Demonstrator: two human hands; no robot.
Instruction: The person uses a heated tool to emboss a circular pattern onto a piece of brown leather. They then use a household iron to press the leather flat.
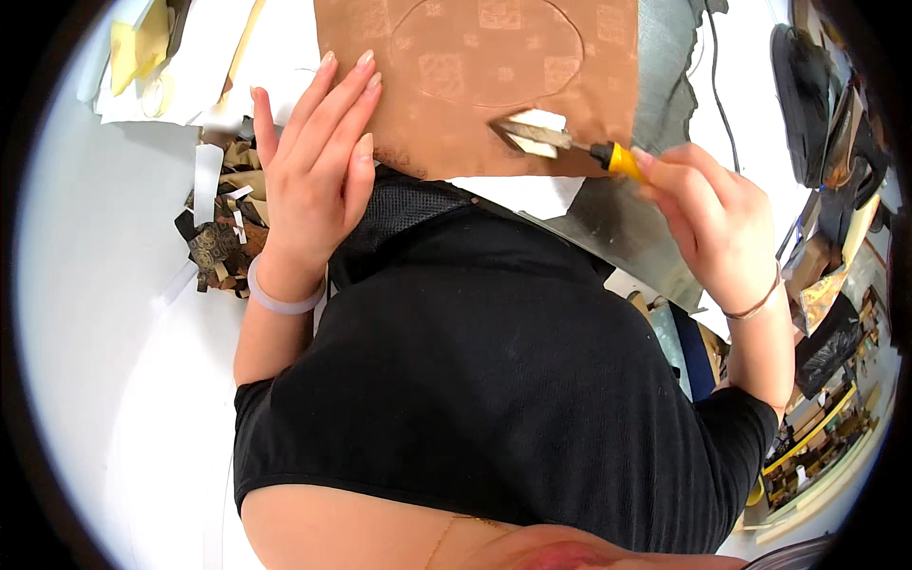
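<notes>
A brown patterned sheet (494,66) with a large oval outline lies in front of me. My left hand (313,180) rests at its left edge, fingers stretched out, holding nothing. My right hand (703,209) grips the yellow and black handle of a tool (622,161) at the sheet's lower right. The tool's pale, flat head lies over a small white pointed piece (539,122) on the sheet; whether they are joined, I cannot tell.
A grey metal plate (617,247) lies under and right of the sheet, with a black cable (722,104). Assorted scraps (228,233) are heaped at the left, below white papers and yellow pieces (133,52). Dark tools and materials (798,104) crowd the right.
</notes>
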